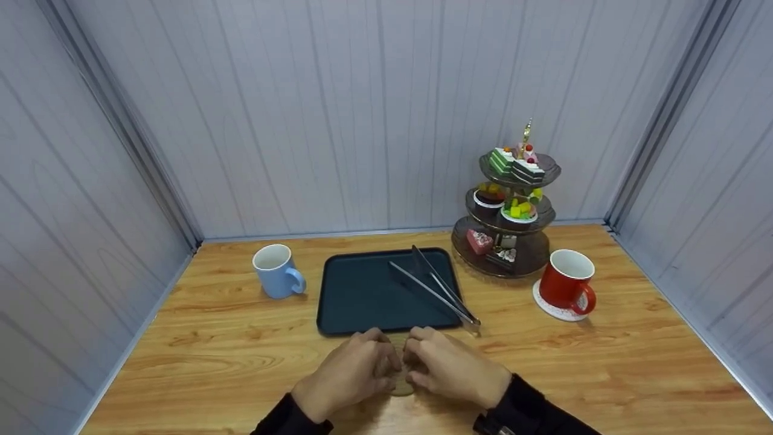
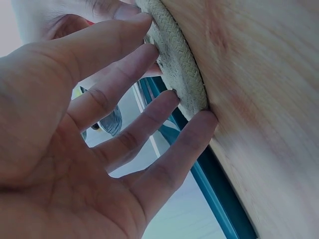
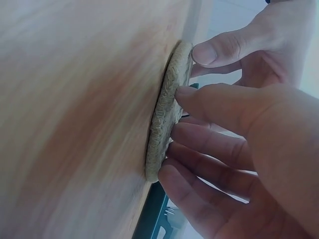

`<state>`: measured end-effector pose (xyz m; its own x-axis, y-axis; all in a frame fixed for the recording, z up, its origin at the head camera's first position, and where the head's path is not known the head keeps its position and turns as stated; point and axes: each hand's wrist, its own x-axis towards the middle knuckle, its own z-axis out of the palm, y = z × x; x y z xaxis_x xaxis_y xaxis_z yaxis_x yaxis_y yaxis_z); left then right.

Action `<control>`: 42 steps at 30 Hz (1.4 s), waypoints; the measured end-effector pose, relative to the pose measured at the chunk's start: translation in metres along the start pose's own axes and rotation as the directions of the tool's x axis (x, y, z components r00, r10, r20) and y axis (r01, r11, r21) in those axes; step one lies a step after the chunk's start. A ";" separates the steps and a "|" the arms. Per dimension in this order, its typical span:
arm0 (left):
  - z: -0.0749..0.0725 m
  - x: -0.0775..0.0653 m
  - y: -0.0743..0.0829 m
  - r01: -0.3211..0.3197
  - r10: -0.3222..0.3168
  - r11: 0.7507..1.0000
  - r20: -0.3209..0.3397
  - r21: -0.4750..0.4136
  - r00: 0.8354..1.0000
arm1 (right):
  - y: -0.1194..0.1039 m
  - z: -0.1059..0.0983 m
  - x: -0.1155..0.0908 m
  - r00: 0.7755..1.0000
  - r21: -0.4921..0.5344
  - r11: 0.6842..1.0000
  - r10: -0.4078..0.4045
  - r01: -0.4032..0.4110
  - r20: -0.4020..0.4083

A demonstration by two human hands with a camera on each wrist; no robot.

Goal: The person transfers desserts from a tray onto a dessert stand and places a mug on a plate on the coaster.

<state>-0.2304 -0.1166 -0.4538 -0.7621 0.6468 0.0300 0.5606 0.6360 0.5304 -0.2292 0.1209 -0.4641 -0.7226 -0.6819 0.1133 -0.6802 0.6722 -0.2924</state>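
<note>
A round tan coaster with a braided rim lies flat on the wooden table, between my two hands and just in front of the tray. My left hand rests its fingertips on the left part of the coaster; in the left wrist view the fingers are spread and touch the top and rim of the coaster. From the other side my right hand touches it, with thumb and fingertips along the coaster's face and rim in the right wrist view. Most of the coaster is hidden by the hands in the head view.
Behind the hands lies a dark tray, with metal tongs across its right side. A blue mug stands left. At right are a three-tier stand of cakes and a red mug on a white coaster.
</note>
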 end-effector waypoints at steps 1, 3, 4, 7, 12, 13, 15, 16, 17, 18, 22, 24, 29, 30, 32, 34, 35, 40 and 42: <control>0.000 0.000 0.000 -0.001 0.001 1.000 0.002 -0.002 1.000 | 0.000 0.000 -0.001 1.000 0.001 1.000 0.005 -0.005 0.003; 0.001 0.000 0.001 -0.005 0.005 1.000 0.003 -0.005 1.000 | 0.000 -0.001 -0.001 1.000 0.003 1.000 0.011 -0.011 0.003; 0.001 0.000 0.001 -0.005 0.005 1.000 0.005 -0.011 1.000 | 0.000 0.000 -0.002 1.000 0.005 1.000 0.011 -0.011 -0.001; 0.002 0.000 0.002 -0.006 0.006 1.000 0.002 -0.021 1.000 | 0.000 0.000 -0.004 1.000 0.005 1.000 0.006 -0.006 -0.017; 0.004 0.000 0.004 -0.001 0.002 0.999 0.014 -0.048 1.000 | 0.000 0.001 -0.009 0.999 -0.003 1.000 -0.006 0.005 -0.043; 0.003 -0.001 0.003 0.001 0.000 0.999 0.019 -0.050 1.000 | 0.000 0.001 -0.009 0.999 -0.005 1.000 -0.008 0.008 -0.048; 0.002 -0.001 0.003 0.003 -0.001 0.999 0.027 -0.054 1.000 | -0.001 0.002 -0.008 0.998 -0.007 1.000 -0.013 0.013 -0.055; 0.002 -0.002 0.003 0.006 -0.004 0.999 0.031 -0.052 1.000 | -0.001 0.002 -0.008 0.998 -0.010 1.000 -0.016 0.015 -0.058; 0.002 -0.002 0.002 0.007 -0.006 0.999 0.032 -0.052 0.999 | -0.001 0.003 -0.008 0.998 -0.011 1.000 -0.018 0.017 -0.060; 0.002 -0.003 0.002 0.009 -0.008 0.999 0.034 -0.050 0.999 | -0.001 0.003 -0.008 0.998 -0.009 1.000 -0.019 0.019 -0.060; 0.002 -0.003 0.002 0.005 -0.004 0.999 0.026 -0.046 1.000 | -0.001 0.004 -0.008 0.998 -0.001 1.000 -0.016 0.016 -0.059; 0.003 -0.003 0.002 0.003 -0.002 0.999 0.027 -0.049 1.000 | -0.001 0.003 -0.009 0.998 -0.002 1.000 -0.007 0.007 -0.059; 0.002 -0.003 0.002 0.018 -0.016 0.999 0.049 -0.050 0.999 | -0.002 0.001 -0.011 0.998 -0.021 1.000 0.005 -0.007 -0.059; 0.002 -0.003 0.001 0.019 -0.016 0.999 0.052 -0.044 0.998 | -0.002 0.001 -0.012 0.998 -0.021 1.000 0.006 -0.007 -0.059; 0.002 -0.004 0.001 0.018 -0.016 0.999 0.052 -0.037 0.999 | -0.003 0.001 -0.012 0.998 -0.023 1.000 0.005 -0.006 -0.061; 0.002 -0.004 0.001 0.013 -0.011 0.999 0.048 -0.036 0.999 | -0.003 0.000 -0.013 0.998 -0.022 1.000 0.012 -0.013 -0.064; 0.002 -0.005 0.001 0.008 -0.006 0.999 0.042 -0.034 0.999 | -0.002 0.000 -0.014 0.998 -0.021 1.000 0.013 -0.014 -0.066; 0.002 -0.006 0.003 -0.022 0.022 0.999 0.011 -0.037 1.000 | 0.000 -0.003 -0.018 0.998 -0.010 1.000 0.026 -0.026 -0.058; 0.002 -0.007 0.003 -0.027 0.027 0.999 0.003 -0.038 1.000 | 0.002 -0.004 -0.020 0.998 0.002 1.000 0.030 -0.030 -0.051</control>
<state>-0.2230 -0.1179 -0.4545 -0.7458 0.6649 0.0414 0.5680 0.6021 0.5611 -0.2169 0.1370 -0.4627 -0.7481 -0.6458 0.1525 -0.6578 0.6917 -0.2980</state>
